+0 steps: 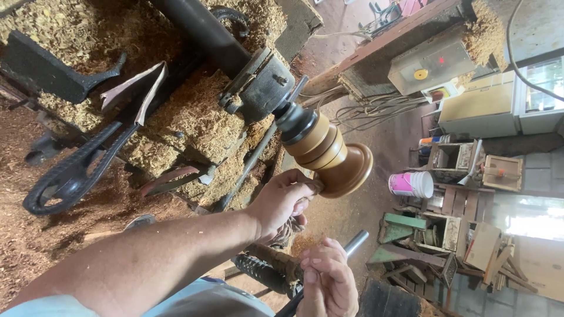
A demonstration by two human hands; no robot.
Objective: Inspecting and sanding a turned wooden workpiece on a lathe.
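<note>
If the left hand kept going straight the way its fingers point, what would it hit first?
The left hand already points at, and seems to touch, the flared rim of the turned tan wooden piece mounted on the lathe; depth is hard to judge.

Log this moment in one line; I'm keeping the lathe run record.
left hand: fingers pressed to turned wooden piece | piece: mounted on lathe chuck | right hand: on metal rod | bed: wood shavings

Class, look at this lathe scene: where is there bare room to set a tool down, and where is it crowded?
Bare floor lies between the turned wooden piece and the pink-and-white bucket. The shavings-heaped lathe bed and the scrap-wood pile are crowded.
</note>
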